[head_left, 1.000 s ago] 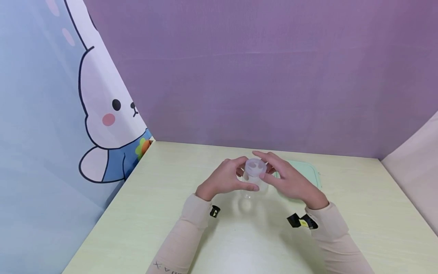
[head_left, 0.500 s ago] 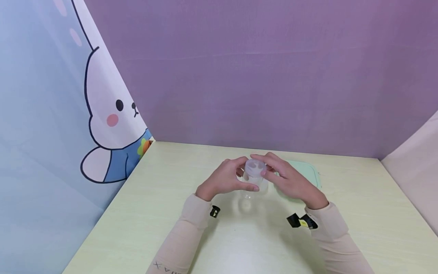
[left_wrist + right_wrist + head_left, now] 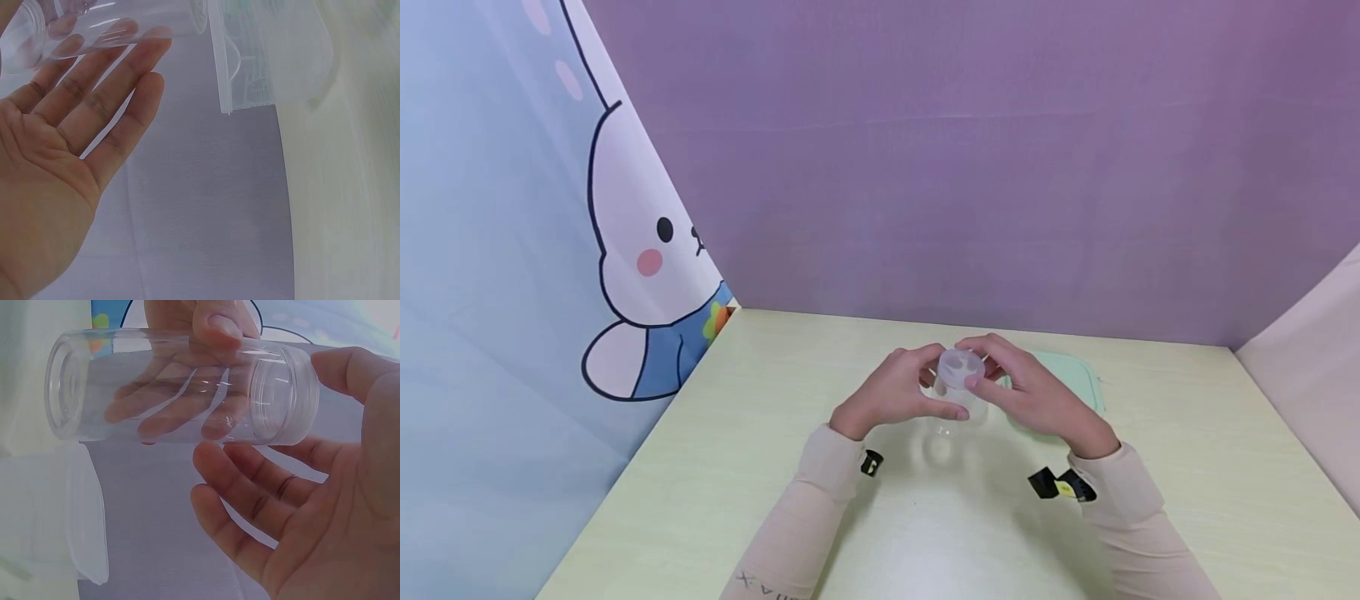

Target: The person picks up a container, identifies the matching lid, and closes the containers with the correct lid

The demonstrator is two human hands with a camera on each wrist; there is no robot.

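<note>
Holding clear jar (image 3: 953,398) upright above mid-tabletop (image 3: 790,467), left hand (image 3: 891,392) wrapped round its body, right hand (image 3: 1026,392) pinching translucent lid (image 3: 960,367); judged lid-turning step, next needing firm counter-grip; green-lidded container (image 3: 1078,379) lay toward far right edge.

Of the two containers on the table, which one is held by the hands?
The clear round jar with the translucent cap. The left hand grips its body and the right hand its cap. The flat green-lidded box lies untouched behind the right hand.
</note>
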